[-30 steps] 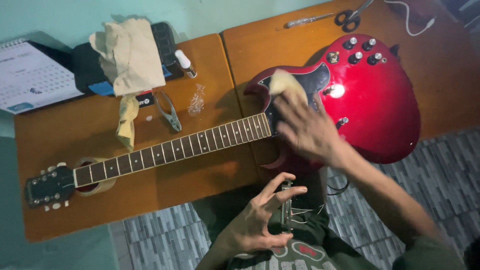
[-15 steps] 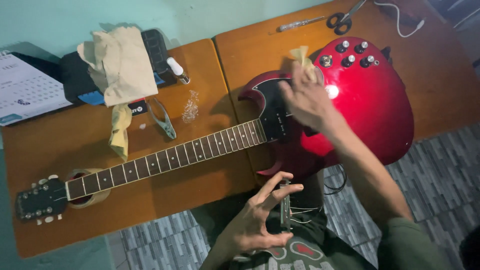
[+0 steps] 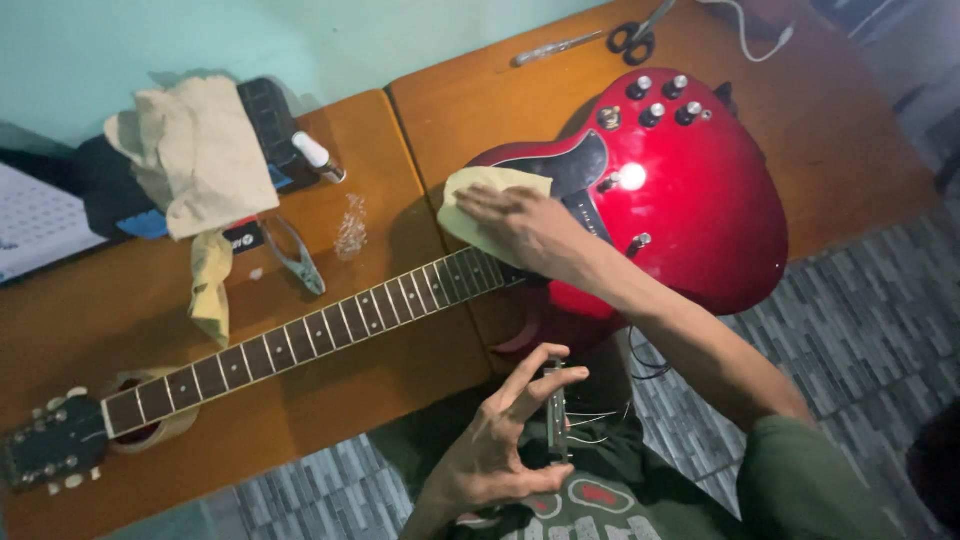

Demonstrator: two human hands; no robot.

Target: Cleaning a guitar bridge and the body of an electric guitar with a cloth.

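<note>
Wooden tabletop (image 3: 330, 400), orange-brown, two boards butted together against a pale green wall; grey patterned floor below.

Item, right hand (image 3: 530, 232): mine, laid flat with fingers together, palm pressing a pale yellow cloth (image 3: 478, 208) onto the red guitar (image 3: 700, 200). Not a pinch; the cloth is pinned under the hand at the point where the neck joins the body, beside the black pickguard.

Item, left hand (image 3: 500, 450): mine, below the guitar's lower edge, over my lap. Thumb and fingers curled around a small metal part (image 3: 557, 410), held upright between them; thin wires trail from it toward the guitar.

Item, red guitar: glossy body lying face up on the right board, four knobs at its upper edge, no strings visible on the fretboard (image 3: 300, 335). Neck runs down-left to the dark headstock (image 3: 50, 450), which rests over a roll of tape (image 3: 150, 425).

Above the neck: pliers (image 3: 298, 258), a small clear scrap (image 3: 351, 228), a folded yellowish rag (image 3: 211, 285).

Further up from the neck, at the wall: a beige cloth (image 3: 195, 150) draped over a black box (image 3: 270, 125), a small bottle (image 3: 318, 157) beside it.

Above the guitar body: scissors (image 3: 636, 35), a slim screwdriver (image 3: 555, 47), a white cable (image 3: 745, 35).
</note>
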